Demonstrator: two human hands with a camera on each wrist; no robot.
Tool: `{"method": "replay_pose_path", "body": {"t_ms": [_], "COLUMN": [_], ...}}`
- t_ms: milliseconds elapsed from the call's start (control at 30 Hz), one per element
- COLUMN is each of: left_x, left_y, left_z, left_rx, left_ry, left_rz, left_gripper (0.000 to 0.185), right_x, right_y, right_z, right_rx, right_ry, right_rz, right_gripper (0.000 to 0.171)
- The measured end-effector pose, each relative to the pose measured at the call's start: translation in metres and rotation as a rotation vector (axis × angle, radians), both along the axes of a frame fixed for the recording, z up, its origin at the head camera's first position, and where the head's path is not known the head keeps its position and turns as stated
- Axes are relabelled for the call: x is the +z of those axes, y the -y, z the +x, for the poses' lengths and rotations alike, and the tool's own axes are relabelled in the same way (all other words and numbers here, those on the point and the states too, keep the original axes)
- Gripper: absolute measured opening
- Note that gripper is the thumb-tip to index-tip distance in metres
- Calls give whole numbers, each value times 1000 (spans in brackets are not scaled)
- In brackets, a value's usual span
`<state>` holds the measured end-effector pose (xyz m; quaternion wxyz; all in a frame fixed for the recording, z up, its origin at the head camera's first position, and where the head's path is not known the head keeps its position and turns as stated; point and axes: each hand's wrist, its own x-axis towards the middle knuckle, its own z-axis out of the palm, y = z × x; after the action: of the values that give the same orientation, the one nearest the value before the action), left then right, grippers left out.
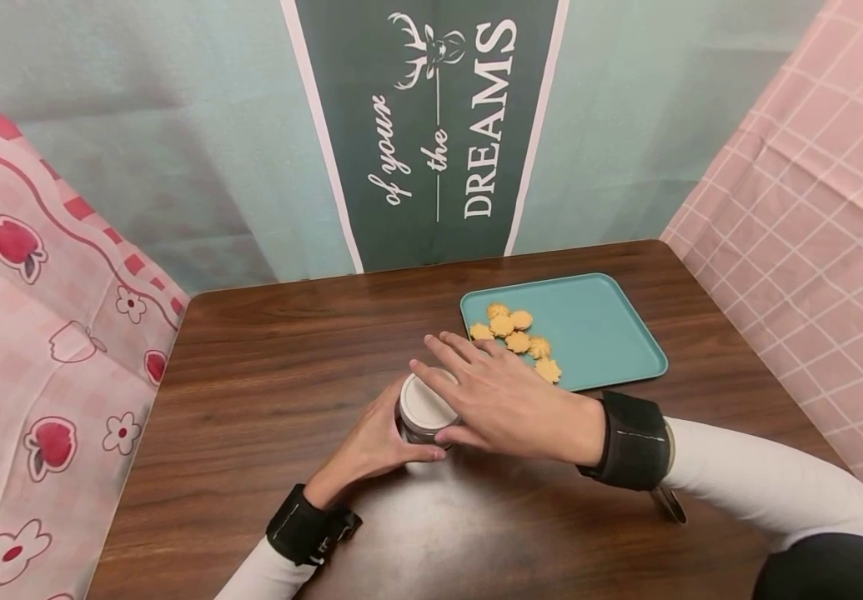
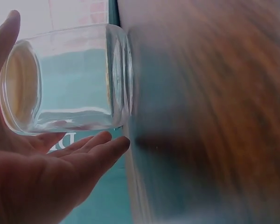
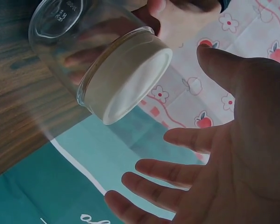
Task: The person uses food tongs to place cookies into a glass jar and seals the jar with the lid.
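A clear glass jar (image 1: 422, 431) with a white lid (image 1: 423, 401) stands on the wooden table (image 1: 266, 375). My left hand (image 1: 374, 442) grips the jar from its left side, thumb and fingers wrapped round the glass. The left wrist view shows the jar (image 2: 70, 79) between the thumb and fingers of that hand (image 2: 51, 177). My right hand (image 1: 499, 400) hovers over the lid with its fingers spread. In the right wrist view the palm (image 3: 242, 149) is apart from the lid (image 3: 130, 84) and holds nothing.
A teal tray (image 1: 604, 325) lies at the back right of the table with several small yellow biscuits (image 1: 517, 337) on its left part. Cloth backdrops rise on the left, behind and on the right of the table.
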<state>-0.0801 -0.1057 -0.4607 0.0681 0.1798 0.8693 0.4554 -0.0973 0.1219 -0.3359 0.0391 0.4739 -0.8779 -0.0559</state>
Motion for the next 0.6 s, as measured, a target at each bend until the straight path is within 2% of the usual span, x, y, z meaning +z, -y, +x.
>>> {"method": "replay_pose_path", "body": {"t_ms": [600], "left_x": [-1], "left_y": [-2], "left_z": [-6], "left_rx": [-13], "left_ry": [51], "left_rz": [30], "left_gripper": [112], "right_x": [-7], "right_y": [11], "right_z": [-3], "right_rx": [15], "right_ry": [24], "right_rz": [69], "right_gripper": [83]}}
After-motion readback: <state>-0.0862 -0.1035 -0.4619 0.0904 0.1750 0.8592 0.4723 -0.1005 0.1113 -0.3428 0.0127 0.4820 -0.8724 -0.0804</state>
